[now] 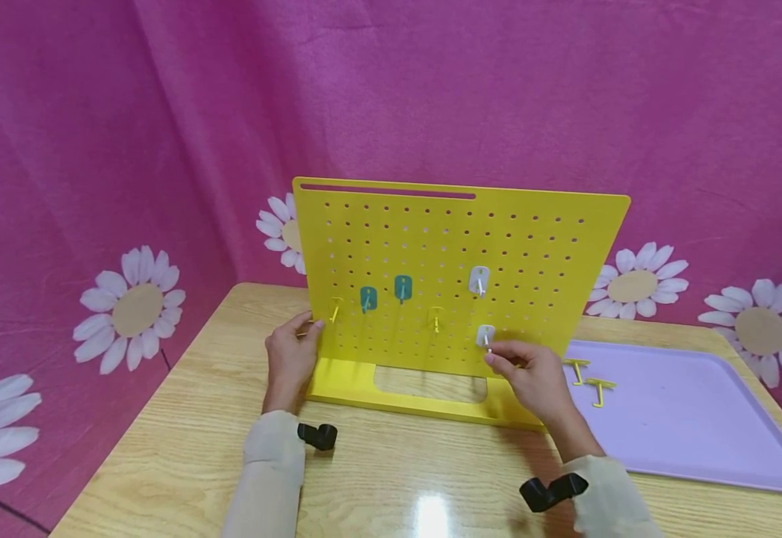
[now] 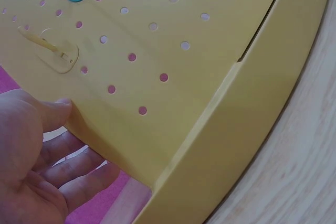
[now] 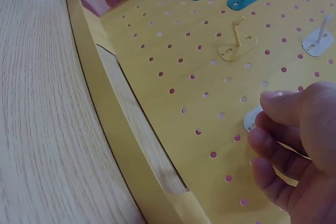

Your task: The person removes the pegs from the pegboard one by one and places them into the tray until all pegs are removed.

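A yellow pegboard (image 1: 525, 205) stands upright on its base, leaning back a little. My left hand (image 1: 291, 359) grips its left edge, thumb on the front and fingers behind. With the fingertips of my right hand (image 1: 532, 373) I pinch the lower white hook (image 1: 483, 333) on the right half of the board. Its plate lies against the board, partly covered by my thumb in the right wrist view. Above it sits another white hook (image 1: 479, 281). Further left are two teal hooks (image 1: 402, 288) and two yellow hooks (image 1: 436, 320), one of them close to my left hand.
On the right, a lilac tray (image 1: 693, 426) lies on the wooden table (image 1: 364, 478), partly behind the board. Two loose yellow hooks (image 1: 600, 385) rest at its left side. A pink curtain (image 1: 431, 90) with daisies hangs behind the table.
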Demonstrator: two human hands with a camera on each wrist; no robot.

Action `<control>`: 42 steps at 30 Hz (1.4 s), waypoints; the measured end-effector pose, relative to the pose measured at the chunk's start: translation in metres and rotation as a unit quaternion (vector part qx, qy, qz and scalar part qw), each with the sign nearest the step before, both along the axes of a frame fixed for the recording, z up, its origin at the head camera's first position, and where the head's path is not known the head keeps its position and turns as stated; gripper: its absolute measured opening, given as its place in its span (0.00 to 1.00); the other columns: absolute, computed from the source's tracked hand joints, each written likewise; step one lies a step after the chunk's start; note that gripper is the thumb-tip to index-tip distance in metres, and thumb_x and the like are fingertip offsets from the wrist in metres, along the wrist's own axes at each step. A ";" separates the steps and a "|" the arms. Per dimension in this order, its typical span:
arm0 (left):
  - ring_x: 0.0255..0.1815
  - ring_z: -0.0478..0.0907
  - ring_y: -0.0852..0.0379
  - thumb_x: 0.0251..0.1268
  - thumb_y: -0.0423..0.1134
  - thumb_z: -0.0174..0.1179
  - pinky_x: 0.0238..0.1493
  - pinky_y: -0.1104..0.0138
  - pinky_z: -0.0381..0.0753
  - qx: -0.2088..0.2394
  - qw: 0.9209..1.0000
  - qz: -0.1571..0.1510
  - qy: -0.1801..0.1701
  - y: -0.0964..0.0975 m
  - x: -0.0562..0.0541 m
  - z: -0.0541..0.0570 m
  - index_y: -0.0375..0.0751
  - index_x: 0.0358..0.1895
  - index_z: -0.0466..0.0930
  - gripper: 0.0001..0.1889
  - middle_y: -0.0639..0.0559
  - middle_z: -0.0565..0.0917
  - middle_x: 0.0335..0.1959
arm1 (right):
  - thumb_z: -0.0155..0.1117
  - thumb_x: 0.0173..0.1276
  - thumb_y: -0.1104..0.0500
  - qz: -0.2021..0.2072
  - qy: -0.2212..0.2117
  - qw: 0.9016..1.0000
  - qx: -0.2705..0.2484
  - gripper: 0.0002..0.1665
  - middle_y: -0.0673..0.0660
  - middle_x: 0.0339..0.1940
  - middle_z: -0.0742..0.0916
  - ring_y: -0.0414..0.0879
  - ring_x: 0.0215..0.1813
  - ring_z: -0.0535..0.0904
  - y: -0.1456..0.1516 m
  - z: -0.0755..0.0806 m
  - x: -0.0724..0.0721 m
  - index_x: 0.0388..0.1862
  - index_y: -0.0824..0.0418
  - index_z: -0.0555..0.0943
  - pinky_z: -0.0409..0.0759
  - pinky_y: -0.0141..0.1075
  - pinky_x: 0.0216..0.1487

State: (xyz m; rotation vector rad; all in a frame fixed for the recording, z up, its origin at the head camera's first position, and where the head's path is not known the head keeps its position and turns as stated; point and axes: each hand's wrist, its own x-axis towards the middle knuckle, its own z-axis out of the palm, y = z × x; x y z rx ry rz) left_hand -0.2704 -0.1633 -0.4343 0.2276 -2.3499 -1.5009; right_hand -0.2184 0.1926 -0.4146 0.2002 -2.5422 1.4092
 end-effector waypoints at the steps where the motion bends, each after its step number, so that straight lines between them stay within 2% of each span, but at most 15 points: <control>1: 0.48 0.84 0.45 0.73 0.40 0.60 0.49 0.55 0.84 -0.001 1.000 0.000 0.000 0.000 0.000 0.000 0.39 0.63 0.81 0.18 0.41 0.86 0.48 | 0.69 0.68 0.63 -0.003 0.000 1.000 0.000 0.10 0.58 0.38 0.89 0.49 0.36 0.83 0.000 0.000 0.000 0.46 0.67 0.88 0.81 0.31 0.33; 12: 0.47 0.85 0.45 0.73 0.39 0.61 0.48 0.55 0.84 -0.001 1.000 -0.003 0.002 0.001 0.000 0.001 0.39 0.62 0.81 0.18 0.40 0.86 0.48 | 0.70 0.68 0.63 -0.014 0.008 1.000 0.000 0.10 0.58 0.37 0.90 0.48 0.36 0.83 0.001 0.004 0.002 0.45 0.67 0.88 0.81 0.31 0.34; 23: 0.47 0.84 0.45 0.74 0.40 0.60 0.49 0.54 0.84 -0.010 1.000 -0.001 0.008 0.002 0.001 0.002 0.39 0.62 0.81 0.18 0.41 0.86 0.47 | 0.70 0.68 0.62 -0.008 0.045 0.999 0.021 0.09 0.57 0.36 0.89 0.47 0.35 0.82 0.001 0.023 0.006 0.43 0.67 0.88 0.80 0.31 0.31; 29: 0.48 0.84 0.45 0.74 0.40 0.60 0.49 0.54 0.84 -0.005 1.000 0.001 0.008 0.001 0.000 0.001 0.39 0.63 0.80 0.18 0.41 0.86 0.47 | 0.70 0.68 0.63 -0.001 0.059 0.998 0.024 0.09 0.57 0.36 0.89 0.48 0.35 0.82 0.003 0.026 0.008 0.43 0.67 0.88 0.80 0.32 0.30; 36: 0.48 0.84 0.45 0.74 0.40 0.60 0.49 0.54 0.84 -0.003 1.000 0.001 0.004 0.001 0.001 -0.001 0.38 0.63 0.80 0.19 0.40 0.86 0.48 | 0.70 0.68 0.61 -0.010 0.050 0.998 0.043 0.09 0.57 0.38 0.89 0.48 0.36 0.81 0.010 0.028 0.014 0.44 0.66 0.88 0.79 0.32 0.31; 42: 0.49 0.84 0.45 0.74 0.40 0.60 0.50 0.54 0.83 -0.007 1.000 0.002 0.004 0.001 0.000 -0.001 0.39 0.63 0.80 0.19 0.41 0.86 0.48 | 0.71 0.67 0.62 -0.016 0.065 0.996 0.066 0.09 0.56 0.36 0.89 0.48 0.36 0.82 0.022 0.029 0.022 0.43 0.65 0.89 0.80 0.32 0.31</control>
